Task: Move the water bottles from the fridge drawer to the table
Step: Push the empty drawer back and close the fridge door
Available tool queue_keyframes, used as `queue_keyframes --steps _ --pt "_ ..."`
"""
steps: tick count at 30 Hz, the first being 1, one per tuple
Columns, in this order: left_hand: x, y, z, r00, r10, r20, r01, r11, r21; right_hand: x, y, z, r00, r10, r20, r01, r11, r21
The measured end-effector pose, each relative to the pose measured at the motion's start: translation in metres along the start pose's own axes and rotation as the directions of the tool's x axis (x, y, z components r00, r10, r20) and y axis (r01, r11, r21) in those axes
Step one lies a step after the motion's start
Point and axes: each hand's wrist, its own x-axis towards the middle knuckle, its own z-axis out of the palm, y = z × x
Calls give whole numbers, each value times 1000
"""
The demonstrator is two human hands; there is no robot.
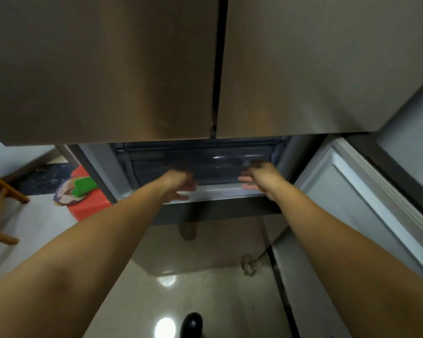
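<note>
Both your arms reach fwd into the lower part of the fridge, under the two closed upper doors [205,69]. Your left hand [178,185] is at the front edge of the drawer [205,164], fingers curled loosely and a bit apart; the picture is blurred there, so I cannot tell if it really grips the edge or only touches it. Your right hand [257,176] is at the same edge, further to the right, fingers spread and pointing toward the left hand. It holds nothing that I can see, but whether it presses on the drawer I cannot tell too.

The drawer is dark, half-transparent plastic, just behind both hands, and it looks only little pulled out. Water bottles: not visible in this view, the inside of the drawer is too dark and blurred to tell.

Right of your right arm stands an open lower door [366,191], white on its inner side. Left of your left arm, on the floor, is a red round thing [91,206] w/ a green piece [84,186] on top, and beyond it a wooden frame [3,191]. Below, btw your arms, a dark shoe [192,324] on the shiny floor [230,301].
</note>
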Motion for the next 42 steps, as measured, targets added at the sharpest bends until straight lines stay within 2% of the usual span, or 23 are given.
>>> queue_keyframes --steps 2,5,7,9,11,13,16,18,20,22,23,26,29,33,38,42 --pt "-13 -1 27 999 28 42 -34 987 156 -23 14 -18 998 -35 -49 29 991 -130" --pt "-38 10 85 982 125 139 -158 952 263 -62 24 -55 976 -146 -160 88 942 -325" --pt "-54 18 120 955 228 191 -275 921 275 -89 18 -78 923 -307 -233 166 862 -479" --pt "-77 21 162 890 394 229 -447 852 272 -132 13 -108 854 -425 -300 192 794 -577" --pt "-96 22 192 795 571 205 -607 738 295 -176 4 -129 765 -537 -356 210 730 -650" --pt "-121 21 225 681 703 203 -728 622 289 -225 0 -153 672 -620 -405 161 656 -737" --pt "-167 23 276 452 845 287 -885 386 259 -294 14 -191 548 -690 -472 50 591 -805" --pt "-194 24 302 295 867 401 -943 195 270 -336 32 -214 530 -660 -532 -98 576 -812" --pt "-212 24 321 171 846 505 -965 41 259 -370 51 -235 567 -579 -586 -253 554 -793" --pt "-227 20 336 93 789 607 -960 -90 264 -398 71 -252 614 -470 -634 -347 560 -752" --pt "-235 15 341 87 744 662 -949 -140 282 -411 83 -258 639 -415 -648 -366 577 -730" --pt "-243 -1 347 168 596 785 -889 -252 382 -433 116 -261 709 -305 -636 -356 624 -696" --pt "-244 -6 344 218 558 801 -845 -302 441 -434 135 -256 705 -319 -634 -377 588 -716" --pt "-255 -10 328 269 517 813 -841 -285 459 -435 140 -241 703 -337 -626 -375 572 -729" --pt "-268 -28 290 308 523 794 -854 -216 474 -457 133 -197 812 -250 -527 -287 615 -735" --pt "-270 -46 224 328 548 769 -868 -145 474 -461 135 -129 884 -226 -409 -167 663 -729"
